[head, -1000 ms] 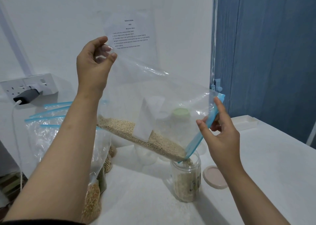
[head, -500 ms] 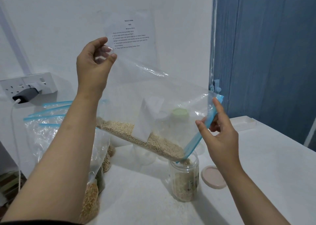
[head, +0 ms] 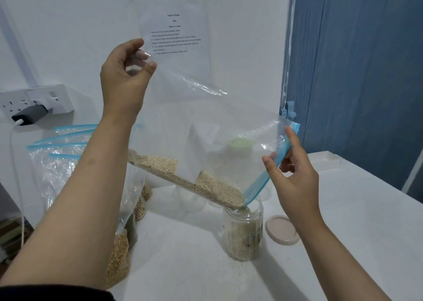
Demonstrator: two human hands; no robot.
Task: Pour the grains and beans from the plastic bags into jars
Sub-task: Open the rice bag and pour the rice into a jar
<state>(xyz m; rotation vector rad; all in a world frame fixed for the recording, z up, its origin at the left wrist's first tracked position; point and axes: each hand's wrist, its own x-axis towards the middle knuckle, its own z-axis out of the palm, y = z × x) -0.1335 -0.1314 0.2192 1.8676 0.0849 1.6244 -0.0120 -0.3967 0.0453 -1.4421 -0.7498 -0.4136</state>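
A person holds a clear plastic bag tilted above a white worktop. The left hand pinches the bag's raised bottom corner, while the right hand pinches its blue zip edge. Pale grains lie along the bag's lower fold, down to the open corner at the mouth of a glass jar, already partly filled. A round lid lies just beside the jar. More bags stand at the left.
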